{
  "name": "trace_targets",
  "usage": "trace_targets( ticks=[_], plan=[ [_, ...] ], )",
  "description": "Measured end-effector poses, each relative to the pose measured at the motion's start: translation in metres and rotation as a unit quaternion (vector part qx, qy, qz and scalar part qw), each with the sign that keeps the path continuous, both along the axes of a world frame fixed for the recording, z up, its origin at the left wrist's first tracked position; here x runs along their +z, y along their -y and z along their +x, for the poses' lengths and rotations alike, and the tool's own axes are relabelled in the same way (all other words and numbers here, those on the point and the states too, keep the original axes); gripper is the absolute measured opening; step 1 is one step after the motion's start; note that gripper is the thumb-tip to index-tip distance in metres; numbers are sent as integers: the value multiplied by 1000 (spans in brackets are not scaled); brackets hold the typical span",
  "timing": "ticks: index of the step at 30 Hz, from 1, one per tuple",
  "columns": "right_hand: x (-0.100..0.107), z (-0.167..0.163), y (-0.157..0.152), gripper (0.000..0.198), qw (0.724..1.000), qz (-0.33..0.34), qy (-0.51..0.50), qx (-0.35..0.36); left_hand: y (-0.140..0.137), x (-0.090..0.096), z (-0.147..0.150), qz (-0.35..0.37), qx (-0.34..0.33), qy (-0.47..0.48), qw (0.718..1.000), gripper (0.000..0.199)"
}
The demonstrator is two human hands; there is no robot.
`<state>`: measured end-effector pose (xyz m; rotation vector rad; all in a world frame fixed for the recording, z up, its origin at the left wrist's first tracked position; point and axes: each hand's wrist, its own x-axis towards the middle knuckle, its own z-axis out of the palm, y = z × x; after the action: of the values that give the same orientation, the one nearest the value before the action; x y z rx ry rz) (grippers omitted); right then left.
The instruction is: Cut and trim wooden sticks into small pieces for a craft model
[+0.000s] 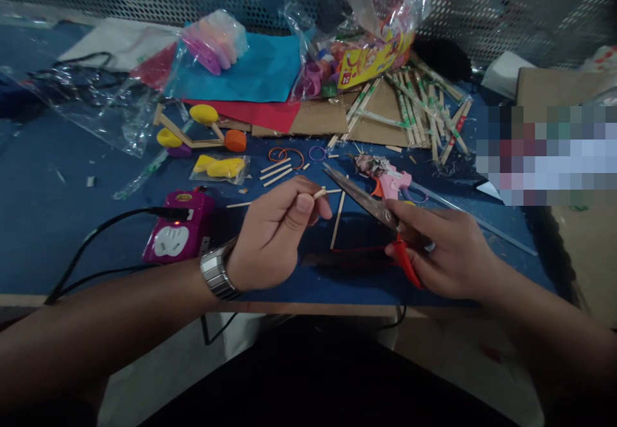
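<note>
My left hand [277, 231], with a metal-band watch at its wrist, pinches a short wooden stick [320, 193] between thumb and forefinger. In my right hand [448, 247] is a pair of scissors [371, 205] with red handles. The blades point up and left, apart from the pinched stick, and look closed or nearly so. A longer wooden stick [339, 220] lies on the blue table between the hands. Several short cut sticks [277, 173] lie just beyond my left hand. Behind the scissors rests a pink glue gun [393, 184].
A purple power socket [176, 231] with a black cable stands at left. Beyond it are a stick frame with clay wheels [202, 141] and a yellow clay packet [219, 167]. Bundled wrapped sticks [414, 105] and a plastic bag [371, 60] lie at the back; cardboard [554, 240] is at right.
</note>
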<state>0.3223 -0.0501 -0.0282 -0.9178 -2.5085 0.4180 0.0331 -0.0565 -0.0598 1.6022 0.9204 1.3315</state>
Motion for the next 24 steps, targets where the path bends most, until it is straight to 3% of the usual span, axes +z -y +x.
trace_targets(
  ticks=[13, 24],
  plan=[
    [-2, 2, -1, 62, 999, -5, -12, 32, -1, 3, -1, 18, -10, -15, 1000, 31],
    [3, 6, -3, 65, 997, -60, 8, 43, -3, 6, 0, 28, 17, -54, 998, 37]
  ],
)
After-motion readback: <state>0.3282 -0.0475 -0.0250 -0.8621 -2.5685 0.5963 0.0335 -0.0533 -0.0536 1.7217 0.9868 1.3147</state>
